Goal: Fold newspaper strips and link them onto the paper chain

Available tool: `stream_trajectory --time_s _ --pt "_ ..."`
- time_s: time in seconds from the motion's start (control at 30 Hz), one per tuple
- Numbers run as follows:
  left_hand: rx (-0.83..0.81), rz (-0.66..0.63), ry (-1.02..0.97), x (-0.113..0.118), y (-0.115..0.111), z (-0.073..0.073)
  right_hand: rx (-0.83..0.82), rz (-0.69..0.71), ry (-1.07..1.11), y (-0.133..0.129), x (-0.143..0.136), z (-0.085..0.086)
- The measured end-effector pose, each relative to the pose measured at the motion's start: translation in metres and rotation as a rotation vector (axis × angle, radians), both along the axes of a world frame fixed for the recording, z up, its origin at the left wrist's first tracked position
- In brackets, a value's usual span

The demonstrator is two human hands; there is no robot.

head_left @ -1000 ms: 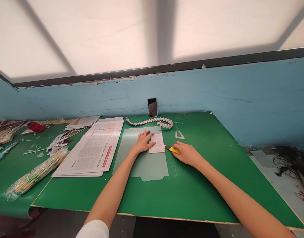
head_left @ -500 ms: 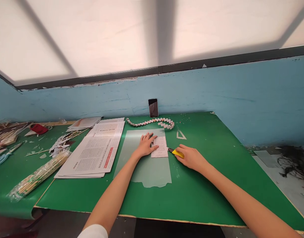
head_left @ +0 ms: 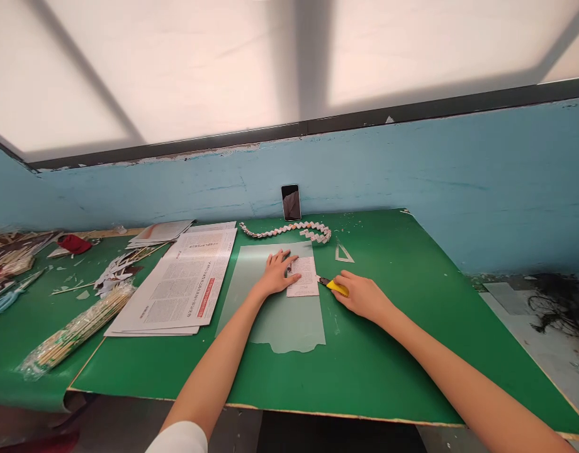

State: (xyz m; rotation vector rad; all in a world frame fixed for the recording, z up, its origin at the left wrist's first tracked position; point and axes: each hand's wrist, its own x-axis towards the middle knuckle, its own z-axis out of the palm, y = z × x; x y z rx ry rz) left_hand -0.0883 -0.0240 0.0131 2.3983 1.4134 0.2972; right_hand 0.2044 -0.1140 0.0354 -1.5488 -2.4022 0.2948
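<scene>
My left hand [head_left: 277,275] lies with fingers spread across the left side of a small piece of printed paper [head_left: 306,280]. Under the paper is a translucent plastic sheet [head_left: 289,324] with a ragged near edge. A small dark object, too hidden to name, shows between my left thumb and fingers. Wrapped round a yellow utility knife [head_left: 338,288], my right hand [head_left: 365,296] rests just right of the paper. The knife's dark tip points left, at the paper's right edge.
A folded-paper chain [head_left: 289,228] curves behind the sheet, with a phone [head_left: 291,202] leaning on the wall. A triangle ruler [head_left: 344,252] lies to the right. Leftward are newspapers [head_left: 176,289], bagged sticks [head_left: 79,327], blue-handled scissors [head_left: 9,301] and scraps on the green table [head_left: 412,371].
The view has tilted very slightly. My right hand and the knife stay beside the paper's right edge, with hardly any movement; my left hand stays on the paper.
</scene>
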Motion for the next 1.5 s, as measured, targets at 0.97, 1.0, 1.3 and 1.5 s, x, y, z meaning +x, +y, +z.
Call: stream_trajectory --time_s 0.97,1.0,1.3,1.5 --pt "-0.002 0.004 -0.002 0.001 0.002 -0.003 0.042 -0.051 -0.02 0.027 -0.004 -0.005" --pt "-0.005 0.0 -0.003 0.001 0.003 -0.003 0.04 -0.06 -0.025 0.026 -0.005 -0.005" --pt "0.007 -0.001 -0.003 0.0 0.003 -0.004 0.063 -0.088 -0.05 0.029 -0.011 -0.003" --pt "0.014 -0.001 -0.004 0.0 0.005 -0.006 0.05 -0.108 -0.061 0.033 -0.014 -0.004"
